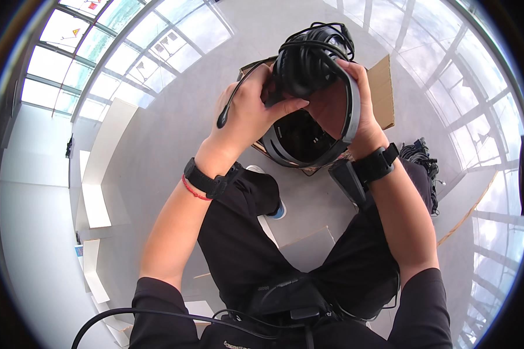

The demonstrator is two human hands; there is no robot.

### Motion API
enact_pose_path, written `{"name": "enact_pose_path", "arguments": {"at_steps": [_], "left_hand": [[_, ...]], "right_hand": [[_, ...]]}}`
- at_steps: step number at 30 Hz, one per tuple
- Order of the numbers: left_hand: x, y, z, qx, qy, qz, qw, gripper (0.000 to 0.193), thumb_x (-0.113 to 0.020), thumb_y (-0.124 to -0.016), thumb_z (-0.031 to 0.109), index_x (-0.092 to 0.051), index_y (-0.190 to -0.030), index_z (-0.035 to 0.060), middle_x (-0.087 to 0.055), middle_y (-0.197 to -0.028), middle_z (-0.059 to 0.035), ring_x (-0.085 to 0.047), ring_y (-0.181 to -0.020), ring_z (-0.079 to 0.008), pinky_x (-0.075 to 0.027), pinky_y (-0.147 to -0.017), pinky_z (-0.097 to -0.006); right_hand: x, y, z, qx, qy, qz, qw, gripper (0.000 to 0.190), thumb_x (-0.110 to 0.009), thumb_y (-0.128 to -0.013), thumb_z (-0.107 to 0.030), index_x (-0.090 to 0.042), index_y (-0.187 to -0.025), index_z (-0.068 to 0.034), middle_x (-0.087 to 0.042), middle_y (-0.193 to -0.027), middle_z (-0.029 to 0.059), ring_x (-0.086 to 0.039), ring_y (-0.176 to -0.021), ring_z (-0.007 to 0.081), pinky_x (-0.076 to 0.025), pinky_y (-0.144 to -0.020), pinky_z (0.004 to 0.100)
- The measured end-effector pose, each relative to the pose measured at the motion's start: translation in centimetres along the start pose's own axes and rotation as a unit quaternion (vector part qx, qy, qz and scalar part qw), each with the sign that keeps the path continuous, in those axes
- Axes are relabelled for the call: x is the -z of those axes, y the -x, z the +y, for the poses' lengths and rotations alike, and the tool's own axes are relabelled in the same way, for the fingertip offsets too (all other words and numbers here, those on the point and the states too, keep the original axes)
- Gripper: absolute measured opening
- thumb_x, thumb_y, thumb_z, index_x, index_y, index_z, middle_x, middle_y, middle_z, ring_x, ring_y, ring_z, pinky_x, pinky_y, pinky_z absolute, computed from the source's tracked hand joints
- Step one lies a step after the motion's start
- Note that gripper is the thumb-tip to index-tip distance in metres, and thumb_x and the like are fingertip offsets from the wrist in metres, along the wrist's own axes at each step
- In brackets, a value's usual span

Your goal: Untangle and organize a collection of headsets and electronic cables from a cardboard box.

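Note:
A black headset (pixel 303 72) with padded ear cups, a thin boom microphone and its cable wound over the cups is held up between both hands. My left hand (pixel 249 107) grips it by the ear cups from the left, the thumb pointing inward and the microphone tip lying over the back of the hand. My right hand (pixel 362 96) holds the headband near the cup on the right. The headband curves down in front of an open cardboard box (pixel 382 91), whose dark contents are partly hidden by the headset and hands.
A heap of dark cables (pixel 423 163) lies on the grey floor, right of the box. White panels (pixel 100 174) stand at the left. A flat board (pixel 310 244) lies between my legs. A black cable (pixel 126 310) loops across my lap at the lower left.

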State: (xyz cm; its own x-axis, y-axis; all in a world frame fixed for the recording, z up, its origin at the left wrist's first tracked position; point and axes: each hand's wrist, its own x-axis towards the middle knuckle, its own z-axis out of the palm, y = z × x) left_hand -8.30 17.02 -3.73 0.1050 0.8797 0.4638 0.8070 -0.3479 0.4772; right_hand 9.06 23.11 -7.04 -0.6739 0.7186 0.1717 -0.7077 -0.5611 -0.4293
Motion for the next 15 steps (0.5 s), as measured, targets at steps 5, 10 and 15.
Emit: {"name": "enact_pose_path", "arguments": {"at_steps": [5,10,15], "left_hand": [[-0.5,0.4,0.6,0.012,-0.010,0.063,0.998,0.047,-0.082,-0.076,0.037,-0.064,-0.101,0.0018,-0.065,-0.075,-0.0088,-0.063,-0.067,-0.0230,-0.050,-0.062,-0.0335],[-1.1,1.5,0.5,0.054,-0.048,0.096,0.993,0.034,-0.083,-0.076,0.028,-0.060,-0.080,0.0024,-0.066,-0.076,-0.0074,-0.057,-0.061,-0.0233,-0.047,-0.059,-0.0350],[-0.9,1.2,0.9,0.026,-0.050,0.171,0.984,0.021,-0.082,-0.074,0.017,-0.066,-0.075,0.0040,-0.062,-0.067,-0.0027,-0.055,-0.078,-0.0221,-0.045,-0.065,-0.0355]], "right_hand": [[-0.1,0.0,-0.2,-0.040,0.046,0.045,0.997,0.049,-0.046,-0.094,-0.042,-0.060,-0.121,-0.003,-0.068,-0.113,0.0105,-0.066,-0.100,0.0216,-0.048,-0.096,0.0385],[0.1,-0.1,-0.5,-0.098,0.048,0.011,0.994,0.044,-0.046,-0.094,-0.039,-0.062,-0.119,-0.006,-0.069,-0.110,0.0096,-0.066,-0.097,0.0228,-0.051,-0.094,0.0384],[0.7,-0.7,0.1,-0.108,0.088,0.011,0.990,0.065,-0.035,-0.098,-0.060,-0.053,-0.136,-0.010,-0.061,-0.131,0.0077,-0.058,-0.117,0.0236,-0.040,-0.104,0.0473]]}}
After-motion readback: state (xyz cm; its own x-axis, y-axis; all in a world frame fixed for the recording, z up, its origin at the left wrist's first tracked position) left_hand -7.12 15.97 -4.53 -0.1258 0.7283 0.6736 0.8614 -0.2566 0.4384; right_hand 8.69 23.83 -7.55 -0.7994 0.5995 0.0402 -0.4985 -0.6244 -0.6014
